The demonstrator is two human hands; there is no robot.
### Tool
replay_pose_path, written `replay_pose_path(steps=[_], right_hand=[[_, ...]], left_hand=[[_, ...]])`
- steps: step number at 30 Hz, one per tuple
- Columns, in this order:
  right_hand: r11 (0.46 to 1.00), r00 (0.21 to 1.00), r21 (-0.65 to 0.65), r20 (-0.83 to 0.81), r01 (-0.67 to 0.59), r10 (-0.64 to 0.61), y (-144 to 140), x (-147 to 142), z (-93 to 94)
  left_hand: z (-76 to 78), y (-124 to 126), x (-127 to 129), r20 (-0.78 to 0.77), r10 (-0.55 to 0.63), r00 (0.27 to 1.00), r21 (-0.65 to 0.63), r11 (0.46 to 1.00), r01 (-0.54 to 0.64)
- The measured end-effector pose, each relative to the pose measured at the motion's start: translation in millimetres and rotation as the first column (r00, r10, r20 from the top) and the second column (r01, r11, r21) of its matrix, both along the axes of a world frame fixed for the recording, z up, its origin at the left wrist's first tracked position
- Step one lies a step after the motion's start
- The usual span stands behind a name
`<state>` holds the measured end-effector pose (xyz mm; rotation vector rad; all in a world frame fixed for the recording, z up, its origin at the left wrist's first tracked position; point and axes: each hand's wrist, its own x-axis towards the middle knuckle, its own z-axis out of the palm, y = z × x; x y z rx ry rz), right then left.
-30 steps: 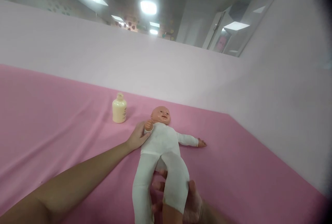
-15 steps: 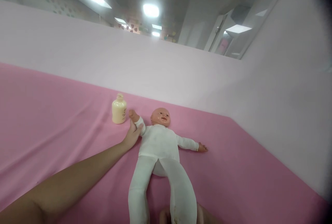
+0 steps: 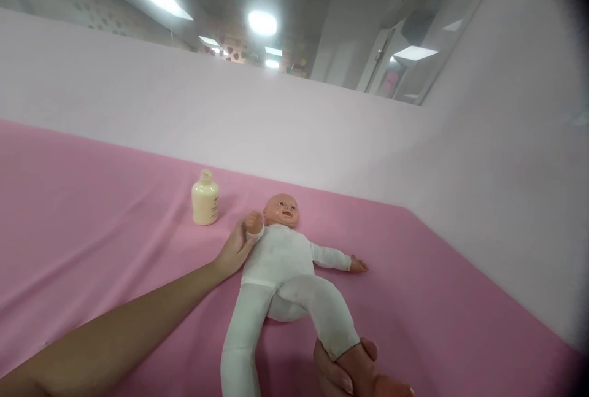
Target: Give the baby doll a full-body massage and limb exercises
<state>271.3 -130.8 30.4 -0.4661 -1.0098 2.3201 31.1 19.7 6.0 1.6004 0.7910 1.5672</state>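
Cream bottle (image 3: 205, 199) — upright on pink cloth (image 3: 92, 213)

Doll (image 3: 280, 256) lies on the cloth (image 3: 92, 213) between your hands; bottle (image 3: 205, 199) stands just beyond your left hand (image 3: 234, 248) fingers; doll's foot (image 3: 361, 366) rests in your right hand (image 3: 345, 372) fingers.

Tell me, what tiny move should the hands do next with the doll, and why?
Probably lower the lifted leg. The right hand holds the doll by one foot, so that knee is bent up, while the other leg lies flat on the pink cloth. The left hand holds the doll's arm.
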Motion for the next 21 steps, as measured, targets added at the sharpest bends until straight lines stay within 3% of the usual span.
replay_pose_path(steps=[3,5,8,10,13,16,18,21], right_hand=[[0.998,0.996,-0.058,-0.091,0.014,-0.020,3.7,2.0,-10.1],[0.984,0.988,-0.167,-0.127,0.067,-0.089,4.7,1.6,-12.7],[0.920,0.977,-0.363,-0.090,0.149,-0.194,5.8,-0.2,-11.2],[0.903,0.979,-0.402,-0.062,0.155,-0.196,6.2,-1.4,-9.8],[0.928,0.985,-0.348,-0.059,0.134,-0.164,4.0,-2.3,-11.9],[0.977,0.995,-0.207,-0.070,0.053,-0.069,-2.9,-0.2,-18.6],[0.989,0.991,-0.113,-0.097,-0.100,0.089,-7.0,2.5,-21.4],[0.945,0.944,-0.055,-0.092,-0.322,0.316,0.3,4.0,-14.7]], left_hand=[[4.4,-4.5,0.5,-0.234,0.006,0.972,0.124,0.992,0.024],[8.9,-7.0,0.7,-0.342,-0.012,0.940,0.184,0.980,0.079],[14.5,-8.8,1.2,-0.376,-0.048,0.925,0.188,0.974,0.127],[15.7,-8.9,1.1,-0.392,-0.049,0.919,0.184,0.974,0.130],[13.7,-8.1,0.2,-0.420,-0.028,0.907,0.199,0.972,0.123],[9.5,-6.7,-1.3,-0.422,0.004,0.907,0.169,0.983,0.074],[6.1,-4.5,-2.3,-0.412,0.026,0.911,0.132,0.991,0.031],[0.3,1.4,-3.8,-0.337,0.042,0.941,0.065,0.998,-0.021]])
